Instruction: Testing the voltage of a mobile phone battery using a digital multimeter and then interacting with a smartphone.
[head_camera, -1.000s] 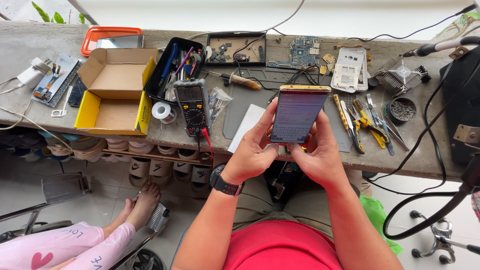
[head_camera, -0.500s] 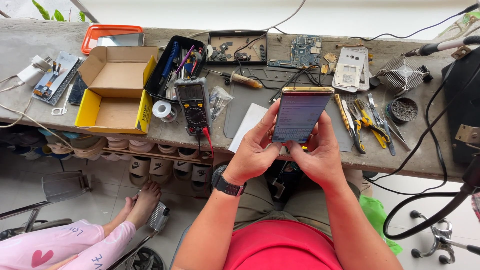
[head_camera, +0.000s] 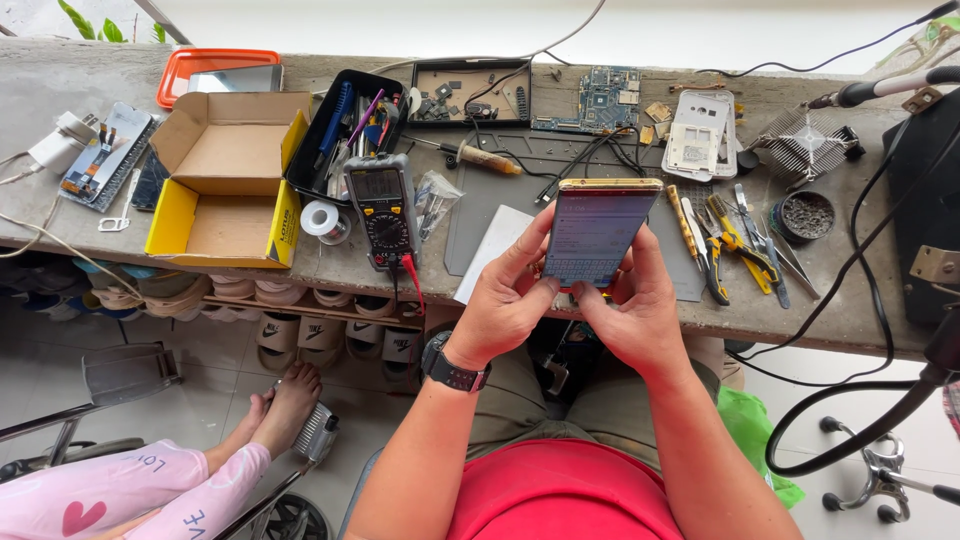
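Both hands clasp a gold-edged rectangular smartphone with a lit reddish screen (head_camera: 598, 232) above the near edge of a grey concrete workbench (head_camera: 60, 85). The left hand (head_camera: 505, 300), a black wristwatch (head_camera: 455, 371) on its wrist, wraps the phone's lower left side, thumb on the glass; the right hand (head_camera: 635, 310) cups the lower right corner from beneath, thumb beside the screen's bottom edge. The phone's long axis runs away from the person, top end tilted toward the bench, and the two hands sit about equally close to it (the left reaches a little higher up its side). Beyond the phone lies a grey silicone work mat (head_camera: 520, 190) with a white sheet of paper (head_camera: 490, 250) at its corner. To the left stand a black digital multimeter with red lead (head_camera: 383, 210) and an open yellow cardboard box (head_camera: 228, 180); to the right, yellow-handled pliers and tweezers (head_camera: 735, 245).
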